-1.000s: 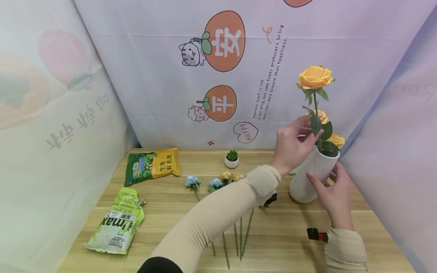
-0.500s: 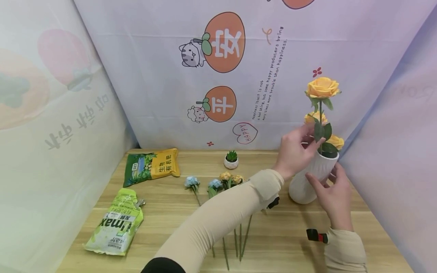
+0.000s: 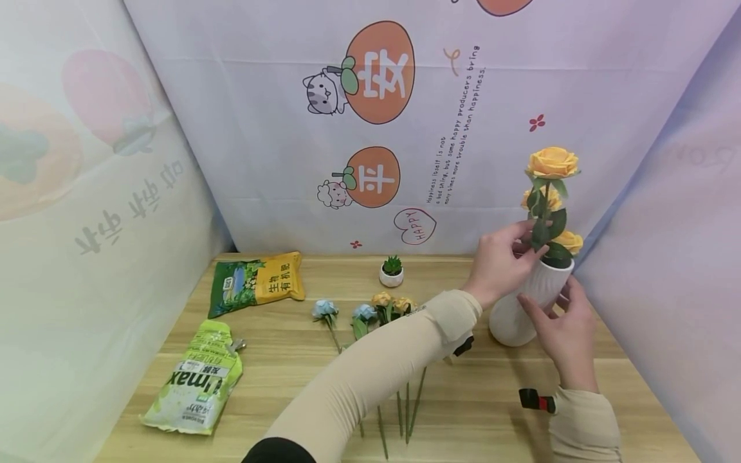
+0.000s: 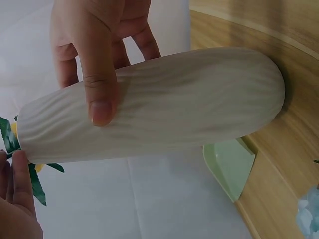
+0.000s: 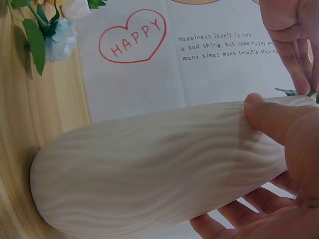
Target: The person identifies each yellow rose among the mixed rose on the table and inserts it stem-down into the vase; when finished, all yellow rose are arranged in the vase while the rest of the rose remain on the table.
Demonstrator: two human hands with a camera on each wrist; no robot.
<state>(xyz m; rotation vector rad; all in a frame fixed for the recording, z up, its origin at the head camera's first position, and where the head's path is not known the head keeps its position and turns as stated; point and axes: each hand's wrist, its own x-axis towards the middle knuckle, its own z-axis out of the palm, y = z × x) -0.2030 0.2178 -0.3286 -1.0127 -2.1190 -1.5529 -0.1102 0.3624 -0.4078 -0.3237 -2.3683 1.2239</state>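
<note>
The white ribbed ceramic vase (image 3: 523, 302) stands upright at the far right of the light wooden table (image 3: 289, 360), close to the printed fabric backdrop (image 3: 278, 161). From my remote seat I see the right hand (image 3: 564, 331) wrapped around the vase's upper body — thumb laid across the front ridges, fingers curled behind it, as both wrist views confirm. The left hand (image 3: 500, 260) sits at the vase's mouth, its fingertips pinching the green stem of the tall orange artificial rose (image 3: 552, 162) just above the rim. That stem runs down into the vase, where two shorter orange roses (image 3: 568, 241) already stand, one behind the leaves and one low at the rim.

Left of the vase, partly under my left sleeve, a loose row of blue and orange artificial flowers (image 3: 361, 312) lies flat on the table with stems pointing toward me. Behind them stands a small potted succulent in a white pot (image 3: 392, 271). Further left lie a green and yellow fertiliser bag (image 3: 257, 281) and — nearer the front edge — a pale green soil pouch (image 3: 195, 384). In the left wrist view a pale green tray (image 4: 228, 167) lies just beside the vase's base.
</note>
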